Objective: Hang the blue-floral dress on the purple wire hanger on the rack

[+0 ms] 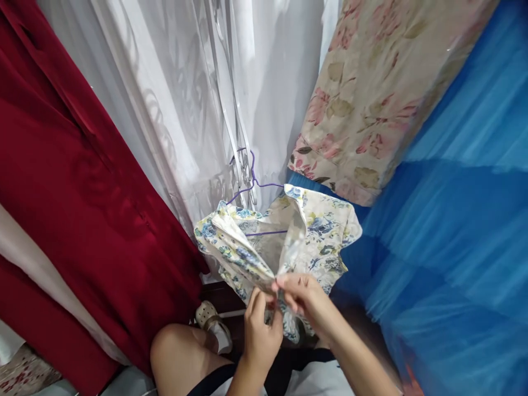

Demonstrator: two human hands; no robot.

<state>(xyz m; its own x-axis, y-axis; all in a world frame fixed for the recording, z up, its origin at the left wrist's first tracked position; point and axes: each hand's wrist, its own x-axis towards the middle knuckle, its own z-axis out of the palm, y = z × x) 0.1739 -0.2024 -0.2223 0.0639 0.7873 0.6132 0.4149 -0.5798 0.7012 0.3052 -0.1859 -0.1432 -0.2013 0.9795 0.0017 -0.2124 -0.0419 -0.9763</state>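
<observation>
A: Nearest first. What's shown low in the view?
B: A bare knee (175,349) at lower left. A pale perforated clog (206,314) is seen just past it.
A: Hands?
B: Both are brought in over the lap, close together. By the right hand (303,291) a floral garment (325,223) is gripped — thumb and forefinger pinched tight where the two front edges meet.
A: Left?
B: The left hand (262,327) is placed just below, fingers curled in against the garment's front. Whether cloth is pinched there can't be told; the fingertips are partly hidden.
A: Where's the garment, exactly?
B: Center, in front of the knees. It's hung on a purple hanger (256,180), neck spread open, the hanger's lower bar seen through the gap. White cloth is printed with blue and yellow flowers.
A: Beyond that?
B: The hanger's hook is set near some white straps (225,93), dangled in front of a white drape (272,71). The left is filled by a red cloth (82,165). At right, a pink-flowered cloth (350,110) is hung — partly over a layered blue fabric (445,231).
</observation>
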